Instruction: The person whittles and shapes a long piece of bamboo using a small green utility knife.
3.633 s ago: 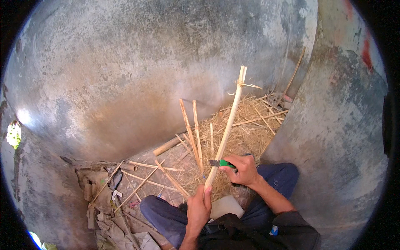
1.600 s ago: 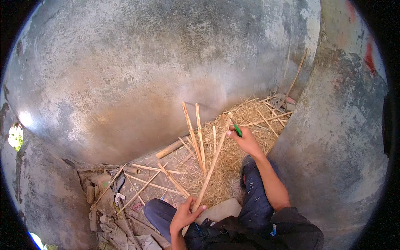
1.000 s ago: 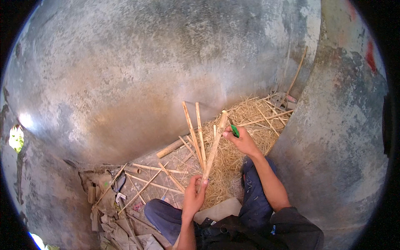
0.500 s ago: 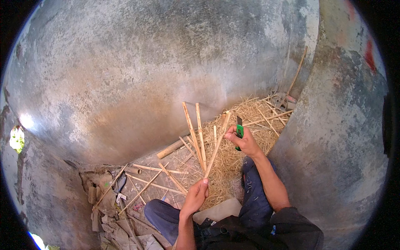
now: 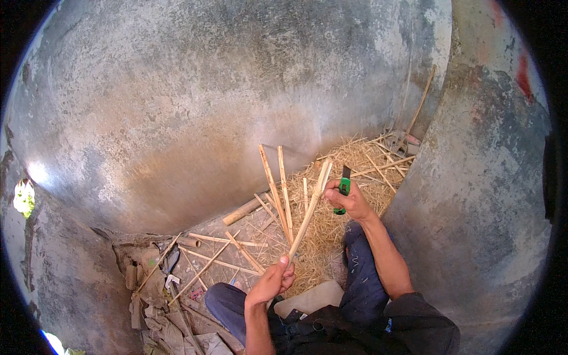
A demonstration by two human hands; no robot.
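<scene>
My left hand (image 5: 273,282) is closed around the lower end of a pale split bamboo strip (image 5: 307,216), which slants up and to the right. My right hand (image 5: 357,206) grips a green utility knife (image 5: 344,188) with its dark blade pointing up. The knife is just right of the strip's upper part, and the fingertips of that hand are at the strip's edge; whether they press on it I cannot tell. Two more bamboo strips (image 5: 283,183) stand beyond the held one, leaning near the wall.
A heap of straw-like shavings (image 5: 361,154) lies along the wall (image 5: 207,106). Loose strips (image 5: 213,266) cross on the floor at left, near a thick bamboo pole (image 5: 241,212). Crumpled sacking (image 5: 168,328) lies lower left, and a long-handled tool (image 5: 419,109) leans in the right corner.
My left hand has shifted slightly left and down with the strip. The strip has turned to show a broader face, its top end a little further right. The right hand has barely moved.
</scene>
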